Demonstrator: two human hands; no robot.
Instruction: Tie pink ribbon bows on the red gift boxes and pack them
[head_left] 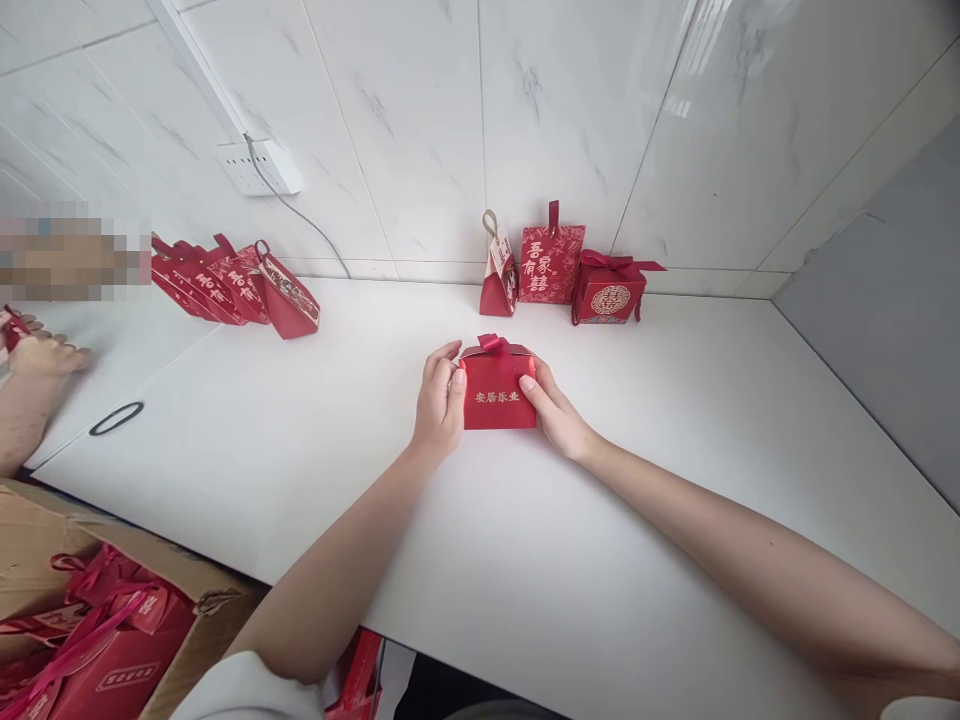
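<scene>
Between my two hands, over the middle of the white table, is a red gift box (499, 410) with gold characters on its front and a red ribbon bow (493, 345) on top. My left hand (441, 400) grips its left side, thumb along the front edge. On the right side, my right hand (553, 405) holds it with the thumb pressed on the front face. The back and underside of the box are hidden from me.
Along the wall stand a red triangular box (498, 290), a flat square box (551, 268) and a ribboned box (611, 295). More red boxes (247, 290) lean at left. A black ring (116, 419) lies near another person's hand (46, 355). A carton (214, 625) holds red boxes.
</scene>
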